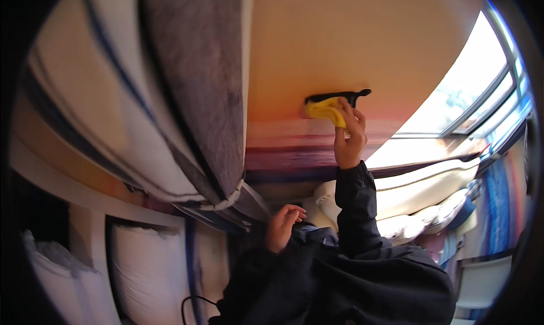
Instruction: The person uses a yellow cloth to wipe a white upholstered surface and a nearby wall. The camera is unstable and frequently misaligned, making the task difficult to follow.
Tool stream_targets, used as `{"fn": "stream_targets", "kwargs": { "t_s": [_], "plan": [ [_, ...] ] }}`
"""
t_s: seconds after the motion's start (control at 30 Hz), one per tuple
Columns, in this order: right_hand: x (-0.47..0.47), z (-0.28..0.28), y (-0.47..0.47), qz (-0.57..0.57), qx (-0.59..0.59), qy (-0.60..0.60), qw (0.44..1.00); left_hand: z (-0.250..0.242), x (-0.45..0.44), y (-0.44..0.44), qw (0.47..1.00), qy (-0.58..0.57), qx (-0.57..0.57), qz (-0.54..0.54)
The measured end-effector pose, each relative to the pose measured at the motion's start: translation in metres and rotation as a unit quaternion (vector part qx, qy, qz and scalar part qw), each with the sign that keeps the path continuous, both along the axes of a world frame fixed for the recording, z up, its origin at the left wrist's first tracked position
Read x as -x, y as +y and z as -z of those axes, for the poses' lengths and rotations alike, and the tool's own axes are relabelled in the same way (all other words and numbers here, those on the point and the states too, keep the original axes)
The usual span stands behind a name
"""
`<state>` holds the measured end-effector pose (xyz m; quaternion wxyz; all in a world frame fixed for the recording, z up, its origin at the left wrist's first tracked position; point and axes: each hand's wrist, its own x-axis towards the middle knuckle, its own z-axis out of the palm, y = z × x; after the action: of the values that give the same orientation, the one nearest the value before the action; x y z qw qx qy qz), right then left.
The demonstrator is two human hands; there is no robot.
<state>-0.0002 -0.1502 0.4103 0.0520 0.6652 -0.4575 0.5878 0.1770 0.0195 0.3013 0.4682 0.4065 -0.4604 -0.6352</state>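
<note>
My right hand (350, 138) is raised and pinches a folded yellow cloth (327, 110). The cloth lies against a black wall-mounted fitting (335, 96), which looks like a bar with a hooked end. Behind it, a smooth panel (297, 48) shades from orange at the top to pink and purple bands lower down. Closer to my chest, my left hand (284, 226) hovers with its fingers loosely bent and nothing visible in it.
Grey and white curtains (195, 70), gathered by a tieback (229, 197), hang at the left. A cream padded headboard (425, 184) and bedding (418, 218) lie to the right, below a bright window (463, 87). White stuffed bags (148, 265) fill openings at lower left.
</note>
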Motion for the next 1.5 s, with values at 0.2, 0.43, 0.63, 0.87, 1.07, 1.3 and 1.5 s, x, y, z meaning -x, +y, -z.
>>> {"fn": "stream_targets", "kwargs": {
  "t_s": [0.2, 0.43, 0.63, 0.87, 1.07, 1.3, 1.5],
  "plan": [
    [-0.035, -0.006, 0.015, -0.055, -0.069, -0.049, 0.995, 0.001, -0.003, 0.019, 1.0, 0.026, 0.007, -0.013],
    [-0.081, 0.098, -0.001, -0.151, -0.249, 0.047, 0.956, -0.018, -0.042, 0.046, 0.995, 0.006, 0.029, -0.091],
    [-0.069, 0.116, 0.004, -0.1, -0.178, 0.009, 0.979, -0.019, -0.046, 0.053, 0.994, -0.027, 0.018, -0.104],
    [-0.058, 0.011, -0.001, -0.057, -0.043, -0.044, 0.996, -0.011, -0.004, 0.037, 1.0, 0.015, 0.003, -0.022],
    [-0.092, 0.068, -0.009, -0.151, -0.08, 0.006, 0.985, -0.014, -0.004, 0.031, 0.999, 0.033, 0.001, -0.032],
    [-0.141, 0.079, 0.0, -0.19, -0.157, -0.006, 0.969, -0.005, -0.053, 0.04, 0.996, 0.018, 0.015, -0.082],
    [-0.174, 0.007, 0.004, -0.179, -0.158, -0.111, 0.965, -0.008, -0.067, 0.036, 0.997, 0.001, 0.022, -0.074]
  ]
}}
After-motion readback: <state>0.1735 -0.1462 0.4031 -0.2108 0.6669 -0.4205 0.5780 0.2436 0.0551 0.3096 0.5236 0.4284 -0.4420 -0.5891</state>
